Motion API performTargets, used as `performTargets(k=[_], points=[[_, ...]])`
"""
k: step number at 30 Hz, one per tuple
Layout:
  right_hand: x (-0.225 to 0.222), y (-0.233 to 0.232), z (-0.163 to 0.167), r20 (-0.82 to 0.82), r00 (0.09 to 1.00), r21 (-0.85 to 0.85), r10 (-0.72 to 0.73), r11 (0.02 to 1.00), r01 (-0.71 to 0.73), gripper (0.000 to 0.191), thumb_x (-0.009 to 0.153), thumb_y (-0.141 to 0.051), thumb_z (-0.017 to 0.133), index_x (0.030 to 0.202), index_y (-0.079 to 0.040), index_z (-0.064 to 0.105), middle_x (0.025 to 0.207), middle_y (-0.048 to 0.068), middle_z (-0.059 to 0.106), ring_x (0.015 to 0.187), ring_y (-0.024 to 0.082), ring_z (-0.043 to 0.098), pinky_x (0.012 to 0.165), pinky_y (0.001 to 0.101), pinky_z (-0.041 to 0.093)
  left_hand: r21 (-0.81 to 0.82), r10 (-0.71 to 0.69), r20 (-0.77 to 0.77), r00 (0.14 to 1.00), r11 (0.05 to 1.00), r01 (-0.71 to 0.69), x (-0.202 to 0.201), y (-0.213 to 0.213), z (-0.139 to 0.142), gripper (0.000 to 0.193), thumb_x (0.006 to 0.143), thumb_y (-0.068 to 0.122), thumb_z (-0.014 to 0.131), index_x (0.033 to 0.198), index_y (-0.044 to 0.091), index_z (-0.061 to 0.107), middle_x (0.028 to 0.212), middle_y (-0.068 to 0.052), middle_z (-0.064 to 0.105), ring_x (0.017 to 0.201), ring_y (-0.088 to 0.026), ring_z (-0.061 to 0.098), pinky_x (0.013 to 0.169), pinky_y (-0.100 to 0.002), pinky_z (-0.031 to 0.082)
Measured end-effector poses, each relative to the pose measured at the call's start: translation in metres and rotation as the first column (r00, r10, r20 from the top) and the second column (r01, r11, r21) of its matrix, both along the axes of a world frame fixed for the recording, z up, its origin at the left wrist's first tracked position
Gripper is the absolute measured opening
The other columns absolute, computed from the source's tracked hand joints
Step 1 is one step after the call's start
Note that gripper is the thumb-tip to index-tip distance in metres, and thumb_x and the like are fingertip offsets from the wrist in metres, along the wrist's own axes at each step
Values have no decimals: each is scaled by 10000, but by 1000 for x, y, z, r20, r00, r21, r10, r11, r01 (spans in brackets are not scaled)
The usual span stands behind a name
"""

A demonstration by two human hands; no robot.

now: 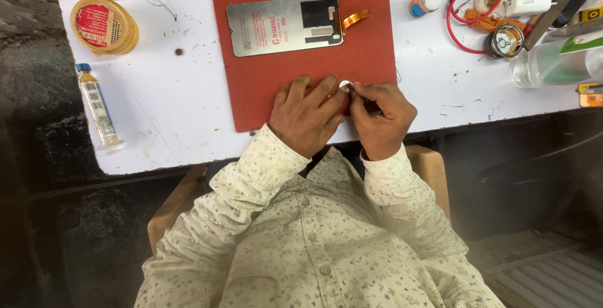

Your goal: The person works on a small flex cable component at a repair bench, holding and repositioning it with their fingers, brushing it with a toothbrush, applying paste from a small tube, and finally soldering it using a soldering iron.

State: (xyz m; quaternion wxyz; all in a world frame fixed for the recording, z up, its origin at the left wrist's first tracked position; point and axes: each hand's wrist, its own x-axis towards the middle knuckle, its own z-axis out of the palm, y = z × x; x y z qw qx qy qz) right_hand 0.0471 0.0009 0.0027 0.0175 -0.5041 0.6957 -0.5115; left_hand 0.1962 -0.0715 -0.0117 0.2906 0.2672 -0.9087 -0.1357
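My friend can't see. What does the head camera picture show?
Two hands, left hand and right hand, pinch a small round silvery part together over a red mat on a white table. A phone screen panel lies face down further up the mat.

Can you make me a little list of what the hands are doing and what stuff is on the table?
left hand: flat on the red mat, fingertips at a small round silvery piece
right hand: pinching at that same piece
what the piece is: too small to tell
above the hands: metal phone screen panel with an orange ribbon cable
far left: round yellow tin, syringe tube
far right: red wire, clear bottle
table: white, scuffed
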Motion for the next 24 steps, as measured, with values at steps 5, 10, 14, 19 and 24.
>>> performTargets(k=[5, 10, 14, 19, 24], points=[[-1, 0, -2, 70, 998, -15, -7, 1000, 8, 126, 892, 111, 750, 982, 22, 754, 891, 98, 724, 736, 131, 684, 639, 237, 542, -7, -2, -3, 1000, 1000, 2, 1, 0, -2, 477, 902, 339, 767, 1323, 135, 670, 1376, -31, 598, 1189, -318, 537, 968, -469, 474], [-1, 0, -2, 37, 999, 16, -20, 1000, 19, 112, 894, 107, 764, 963, 19, 755, 870, 92, 725, 709, 124, 674, 619, 242, 533, 10, -7, -12, 1000, 1000, 8, 0, 1, -2, 482, 903, 334, 771, 1329, 134, 667, 1378, -26, 600, 1190, -318, 537, 971, -465, 475], [-1, 0, -1, 27, 1000, -3, 13, 1000, -13, 118, 894, 106, 760, 973, 18, 755, 884, 97, 729, 725, 133, 690, 632, 243, 544, -2, 0, -21, 1000, 1000, 0, 1, 0, -1, 466, 900, 333, 769, 1312, 140, 667, 1372, -25, 601, 1195, -318, 543, 979, -467, 475], [-1, 0, 0, 37, 999, -5, -38, 999, 38, 103, 892, 106, 768, 950, 24, 744, 861, 102, 717, 695, 131, 670, 607, 242, 517, 1, -3, -7, 1000, 1000, 3, 1, 0, 0, 475, 902, 336, 764, 1323, 136, 670, 1365, -30, 605, 1185, -317, 544, 966, -469, 476], [-1, 1, -1, 29, 999, -17, 12, 1000, -12, 125, 900, 116, 753, 986, 26, 750, 892, 98, 725, 747, 135, 684, 651, 247, 540, -8, -4, -8, 1000, 1000, 4, 1, 0, 0, 483, 908, 343, 764, 1333, 136, 668, 1365, -31, 603, 1178, -317, 539, 961, -464, 479]])
